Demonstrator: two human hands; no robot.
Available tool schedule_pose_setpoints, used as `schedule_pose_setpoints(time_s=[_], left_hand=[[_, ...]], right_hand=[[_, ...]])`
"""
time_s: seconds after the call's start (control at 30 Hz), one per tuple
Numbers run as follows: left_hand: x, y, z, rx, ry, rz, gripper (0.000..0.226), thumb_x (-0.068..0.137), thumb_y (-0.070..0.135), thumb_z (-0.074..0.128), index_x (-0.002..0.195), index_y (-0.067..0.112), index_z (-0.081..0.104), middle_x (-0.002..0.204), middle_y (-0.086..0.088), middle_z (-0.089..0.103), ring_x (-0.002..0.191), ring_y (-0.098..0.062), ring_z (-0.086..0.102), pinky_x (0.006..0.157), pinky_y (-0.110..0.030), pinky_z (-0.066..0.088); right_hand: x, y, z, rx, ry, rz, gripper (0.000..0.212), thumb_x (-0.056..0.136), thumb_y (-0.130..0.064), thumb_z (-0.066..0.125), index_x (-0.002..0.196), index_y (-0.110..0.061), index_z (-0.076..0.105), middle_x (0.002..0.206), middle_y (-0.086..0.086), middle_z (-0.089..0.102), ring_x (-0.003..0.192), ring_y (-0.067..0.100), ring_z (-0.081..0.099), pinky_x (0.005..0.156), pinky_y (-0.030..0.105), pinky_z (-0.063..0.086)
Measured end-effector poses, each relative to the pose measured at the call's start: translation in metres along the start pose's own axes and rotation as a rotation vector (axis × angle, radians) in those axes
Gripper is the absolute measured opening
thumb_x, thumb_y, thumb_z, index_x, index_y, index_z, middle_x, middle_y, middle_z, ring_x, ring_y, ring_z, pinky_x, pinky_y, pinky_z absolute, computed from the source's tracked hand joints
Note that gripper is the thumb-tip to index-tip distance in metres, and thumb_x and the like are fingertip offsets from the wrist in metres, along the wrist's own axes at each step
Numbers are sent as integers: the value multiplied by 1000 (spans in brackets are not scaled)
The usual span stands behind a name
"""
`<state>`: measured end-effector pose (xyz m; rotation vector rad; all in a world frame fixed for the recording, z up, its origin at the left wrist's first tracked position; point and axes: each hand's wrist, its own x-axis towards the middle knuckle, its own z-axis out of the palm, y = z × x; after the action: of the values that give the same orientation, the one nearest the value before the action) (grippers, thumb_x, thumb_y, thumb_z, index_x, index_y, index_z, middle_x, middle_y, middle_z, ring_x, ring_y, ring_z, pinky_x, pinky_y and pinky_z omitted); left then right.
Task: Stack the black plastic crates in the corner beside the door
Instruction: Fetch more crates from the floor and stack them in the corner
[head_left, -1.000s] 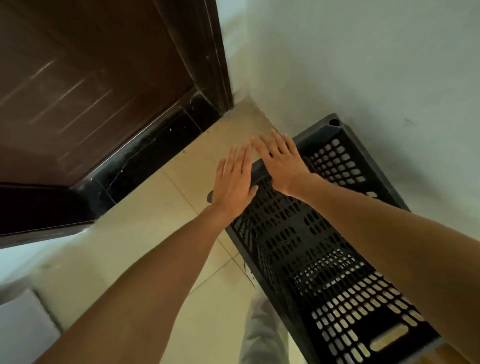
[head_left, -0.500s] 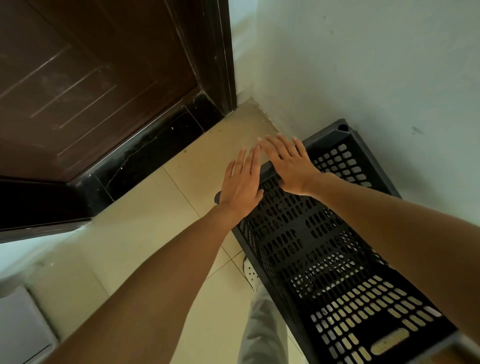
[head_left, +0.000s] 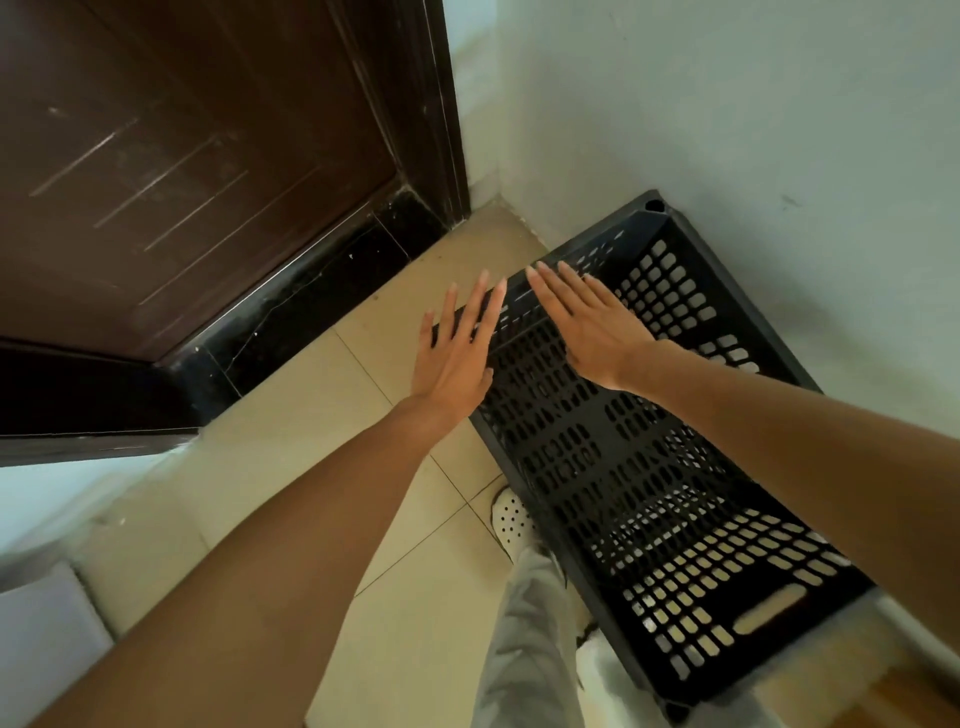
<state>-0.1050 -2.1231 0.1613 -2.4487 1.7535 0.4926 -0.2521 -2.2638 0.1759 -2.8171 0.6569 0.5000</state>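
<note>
- The dark brown door (head_left: 197, 156) fills the upper left, with its frame (head_left: 421, 104) running down to the black threshold (head_left: 291, 306).
- The beige tiled floor (head_left: 291, 452) lies below it.
- The left hand (head_left: 457, 353) is palm down, fingers straight and slightly spread. Its grip is wide open and holds nothing. The fingertips lie over the near-left corner of the crate's far rim, but contact cannot be told.
- A white perforated shoe (head_left: 511, 519) and a grey trouser leg (head_left: 524, 639) stand just beside the crate.
- The right hand (head_left: 592, 327) is flat over the far end, its grip likewise open and empty.
- The black plastic crate (head_left: 623, 457) stands along the pale wall (head_left: 727, 104), its far end near the corner by the door.
</note>
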Motion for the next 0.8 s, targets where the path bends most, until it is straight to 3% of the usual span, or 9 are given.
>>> schedule_pose_setpoints(time_s=[0.17, 0.27, 0.33, 0.43, 0.5, 0.63, 0.8], left_hand=[[-45, 16, 11, 64, 21, 67, 96, 93, 35, 58, 156, 24, -14, 165, 2, -15, 152, -32, -5, 122, -54, 11], [-75, 35, 15, 35, -4, 52, 85, 98, 36, 50, 156, 23, -10, 164, 0, 17, 153, -30, 3, 121, -51, 7], [-97, 50, 17, 65, -37, 69, 71, 101, 38, 41, 157, 21, 1, 155, -2, 37, 152, -27, 10, 122, -50, 7], [-124, 69, 22, 163, -127, 184, 54, 105, 42, 27, 155, 21, 23, 155, -1, 36, 153, -23, 9, 124, -46, 4], [-134, 80, 25, 177, -178, 238, 53, 105, 44, 23, 154, 23, 26, 157, 1, 32, 153, -22, 7, 124, -47, 3], [-142, 84, 40, 234, -291, 321, 57, 103, 50, 18, 156, 31, 10, 162, 1, 22, 153, -26, -4, 123, -51, -2], [-141, 67, 63, 202, -240, 385, 55, 101, 53, 9, 154, 40, 4, 162, 0, 21, 152, -27, -6, 118, -54, -10]], right_hand=[[-55, -13, 19, -10, 3, 7, 89, 93, -17, 49, 151, -15, -19, 160, 4, -19, 147, 21, -16, 120, 36, -5], [-97, -29, 35, 20, -58, 34, 75, 99, -23, 41, 153, -14, -10, 161, 5, -12, 149, 23, -9, 121, 37, 1], [-127, -47, 45, 122, -93, 89, 62, 103, -33, 31, 154, -13, 3, 162, 7, 4, 149, 25, 8, 120, 39, 15], [-171, -81, 60, 293, -199, 178, 61, 102, -44, 27, 152, -13, 13, 154, 9, 28, 137, 29, 35, 106, 42, 39], [-191, -98, 72, 317, -251, 175, 64, 101, -47, 26, 153, -13, 10, 153, 9, 29, 136, 30, 37, 102, 43, 42], [-199, -124, 93, 351, -265, 249, 68, 101, -44, 30, 154, -13, 1, 154, 9, 28, 135, 30, 37, 96, 43, 46], [-191, -160, 118, 641, -102, 524, 61, 102, -32, 37, 153, -17, 6, 144, 9, 41, 128, 31, 44, 92, 45, 48]])
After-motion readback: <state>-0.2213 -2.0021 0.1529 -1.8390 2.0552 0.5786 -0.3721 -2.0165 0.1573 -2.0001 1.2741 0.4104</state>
